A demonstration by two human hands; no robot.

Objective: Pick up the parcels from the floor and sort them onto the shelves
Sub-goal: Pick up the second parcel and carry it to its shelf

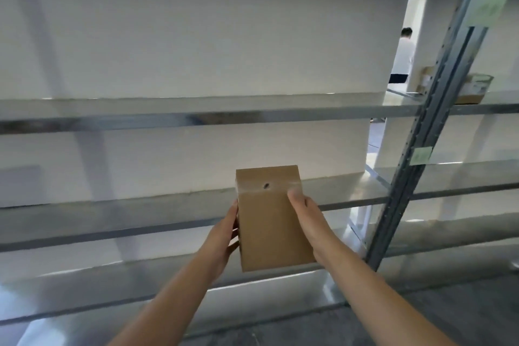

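Note:
A plain brown cardboard parcel (271,219) with a small dark hole near its top is held in front of me, over the metal shelving. My left hand (222,236) grips its left side. My right hand (307,216) grips its right side, thumb on the front face. The parcel hangs in the air in front of the second shelf from the bottom (112,222), whose grey metal surface is bare where I can see it. Higher up runs another bare shelf (168,108).
A grey perforated upright post (421,132) with green labels stands to the right. Beyond it, a shelf holds a brown box (473,88). A person in white (403,56) stands in a doorway behind. The lowest shelf (140,286) and dark floor (421,317) lie below.

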